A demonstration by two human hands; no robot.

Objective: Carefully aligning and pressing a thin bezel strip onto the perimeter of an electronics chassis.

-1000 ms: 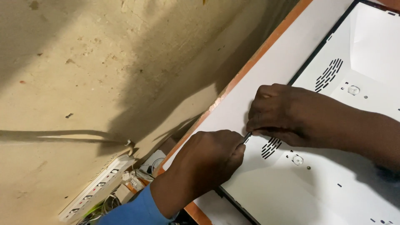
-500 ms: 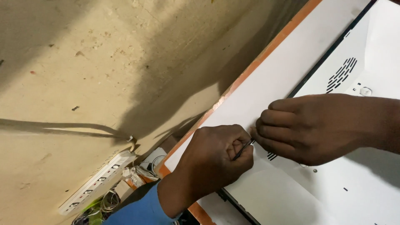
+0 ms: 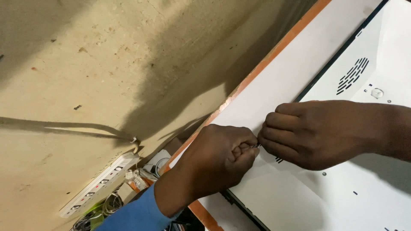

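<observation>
Just tool (image 3: 257, 146) between both hands' fingers (image 3: 242, 150)

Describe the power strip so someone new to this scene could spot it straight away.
Start at the big white panel on the orange-edged table, where the left hand and right hand meet. Drop off the table's edge to the lower left corner of the view. The power strip is the long white bar lying diagonally there, above tangled wires.
</observation>
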